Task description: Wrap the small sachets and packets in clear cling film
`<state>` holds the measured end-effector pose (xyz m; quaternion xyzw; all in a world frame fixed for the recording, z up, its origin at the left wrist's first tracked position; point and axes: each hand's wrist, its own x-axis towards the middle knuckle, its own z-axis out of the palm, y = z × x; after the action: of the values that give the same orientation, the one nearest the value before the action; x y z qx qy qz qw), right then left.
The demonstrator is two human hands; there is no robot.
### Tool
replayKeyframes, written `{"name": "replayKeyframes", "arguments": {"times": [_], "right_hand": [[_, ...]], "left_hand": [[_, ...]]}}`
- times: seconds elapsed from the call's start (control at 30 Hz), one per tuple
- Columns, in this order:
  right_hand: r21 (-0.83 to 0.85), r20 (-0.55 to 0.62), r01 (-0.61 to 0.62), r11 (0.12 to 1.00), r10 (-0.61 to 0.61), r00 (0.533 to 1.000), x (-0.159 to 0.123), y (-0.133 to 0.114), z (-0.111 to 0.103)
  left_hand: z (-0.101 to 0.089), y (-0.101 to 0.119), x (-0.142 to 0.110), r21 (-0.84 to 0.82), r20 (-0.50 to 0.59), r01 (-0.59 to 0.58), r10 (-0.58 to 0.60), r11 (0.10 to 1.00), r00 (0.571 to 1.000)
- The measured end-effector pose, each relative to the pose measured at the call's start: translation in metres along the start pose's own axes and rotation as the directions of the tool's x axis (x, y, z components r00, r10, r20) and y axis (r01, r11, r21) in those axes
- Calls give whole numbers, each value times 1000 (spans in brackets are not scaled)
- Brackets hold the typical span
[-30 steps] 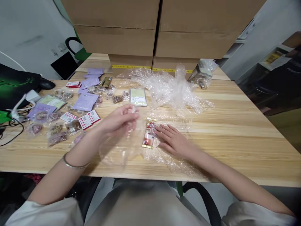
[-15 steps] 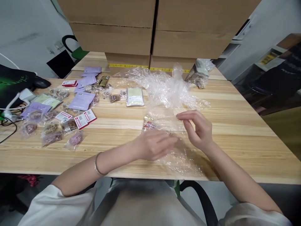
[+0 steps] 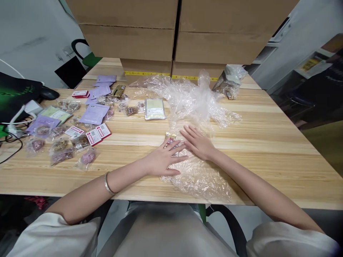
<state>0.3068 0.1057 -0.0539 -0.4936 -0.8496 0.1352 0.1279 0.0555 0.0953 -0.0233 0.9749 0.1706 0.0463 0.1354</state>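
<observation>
Both hands lie flat on a crinkled clear plastic bag point(image 3: 200, 180) near the front edge of the wooden table point(image 3: 268, 142). My left hand point(image 3: 163, 159) has its fingers stretched out over a small red and gold snack packet point(image 3: 169, 137), which is mostly hidden under them. Beside it, my right hand point(image 3: 197, 142) presses flat on the plastic, fingers spread and pointing left and away. Neither hand grips anything.
A heap of clear plastic bags point(image 3: 193, 98) lies behind the hands. A pale green pouch point(image 3: 154, 108), purple pouches point(image 3: 95, 113), red-and-white labels point(image 3: 98, 134) and several small wrapped snacks point(image 3: 60, 150) cover the left side. Cardboard boxes point(image 3: 177, 32) stand at the back, cables point(image 3: 10, 142) far left.
My left hand came down from holding plastic and moved right onto the snack packet. My right hand lifted off the table, then settled flat again on the plastic bag.
</observation>
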Motion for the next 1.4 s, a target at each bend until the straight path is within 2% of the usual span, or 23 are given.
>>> {"name": "replayKeyframes", "arguments": {"times": [0.07, 0.1, 0.13, 0.17, 0.2, 0.23, 0.27, 0.3, 0.33, 0.37, 0.43, 0.5, 0.57, 0.63, 0.7, 0.77, 0.83, 0.9, 0.93, 1.0, 1.13, 1.27, 1.4], "right_hand": [[-40, -56, -95, 995, 93, 994, -14, 4, 5], [-53, -83, -134, 990, 129, 988, -20, 3, 7], [-63, -111, -167, 984, 159, 981, -24, 1, 8], [-72, -139, -196, 978, 185, 973, -28, -2, 9], [-83, -167, -223, 971, 207, 964, -30, -6, 8], [-95, -187, -246, 965, 226, 956, -31, -10, 6], [-107, -197, -263, 959, 239, 951, -29, -14, 1], [-118, -195, -266, 957, 241, 951, -26, -18, -6], [-125, -181, -246, 961, 222, 958, -21, -22, -14], [-128, -150, -188, 974, 169, 974, -14, -25, -22], [-114, -51, 40, 993, -46, 998, 5, -29, -39], [-86, 62, 291, 953, -287, 956, 26, -33, -52], [-76, 168, 412, 908, -395, 903, 45, -36, -58], [-103, 264, 403, 909, -366, 892, 58, -39, -61], [-132, 345, 320, 938, -259, 902, 65, -41, -65], [-137, 401, 212, 968, -141, 905, 66, -38, -69], [-100, 449, 120, 988, -63, 892, 64, -31, -72], [-39, 491, 52, 998, -26, 871, 60, -21, -74], [-8, 505, 16, 1000, -10, 863, 58, -15, -74], [39, 501, -49, 998, 22, 865, 53, -5, -73], [80, 411, -83, 993, 43, 910, 41, 7, -73], [33, 283, -25, 999, 15, 959, 25, 5, -70], [-218, 159, 139, 966, -105, 982, 3, 5, -59]], "left_hand": [[-3, -3, -5, -63, 0, -35, 35, 997, 999], [-4, -3, -8, -106, -34, -11, 8, 994, 999], [-4, -2, -11, -157, -96, 64, -80, 986, 992], [-4, -1, -13, -216, -171, 187, -226, 958, 959], [-3, 1, -14, -283, -231, 331, -399, 900, 888], [-3, 3, -15, -342, -256, 460, -552, 820, 794], [-2, 5, -14, -380, -245, 552, -657, 742, 713], [-2, 7, -12, -390, -204, 610, -711, 690, 673], [-3, 9, -9, -376, -146, 641, -726, 669, 672], [-4, 10, -5, -353, -88, 656, -722, 667, 686], [-9, 9, 2, -335, -3, 660, -701, 673, 713], [-15, 6, 6, -401, 70, 617, -648, 678, 758], [-23, -1, 6, -508, 127, 535, -556, 675, 822], [-32, -10, 2, -569, 143, 474, -486, 672, 862], [-42, -21, -5, -555, 164, 487, -485, 674, 859], [-49, -32, -14, -467, 253, 569, -514, 677, 819], [-54, -41, -21, -319, 366, 648, -540, 692, 758], [-57, -47, -26, -206, 416, 658, -544, 725, 729], [-58, -49, -28, -187, 407, 641, -535, 744, 740], [-60, -52, -29, -207, 333, 585, -506, 784, 796], [-63, -59, -32, -171, 114, 442, -428, 881, 897], [-62, -66, -39, 49, -24, 313, -312, 949, 950], [-55, -59, -49, 222, -27, 155, -153, 963, 988]]}}
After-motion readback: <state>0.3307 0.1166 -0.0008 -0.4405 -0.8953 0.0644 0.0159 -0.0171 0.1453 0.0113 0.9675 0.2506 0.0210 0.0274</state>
